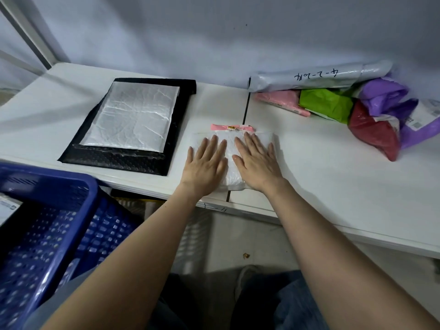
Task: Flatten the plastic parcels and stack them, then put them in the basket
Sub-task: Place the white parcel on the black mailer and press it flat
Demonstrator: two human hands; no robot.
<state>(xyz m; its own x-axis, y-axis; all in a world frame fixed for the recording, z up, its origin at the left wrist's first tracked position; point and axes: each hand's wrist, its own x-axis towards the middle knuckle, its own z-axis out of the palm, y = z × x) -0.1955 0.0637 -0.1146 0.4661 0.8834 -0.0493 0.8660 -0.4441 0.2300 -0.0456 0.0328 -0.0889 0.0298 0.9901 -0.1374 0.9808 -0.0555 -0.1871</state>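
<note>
The white parcel is pressed flat on the worktop under both hands, left hand and right hand side by side, fingers spread, nothing gripped. The stack lies at ten o'clock, nearer the left hand; the parcel's long axis runs twelve to six.

A white table with a dark seam stands against the pale wall beyond my blue-jeaned knees and the tiled floor.
</note>
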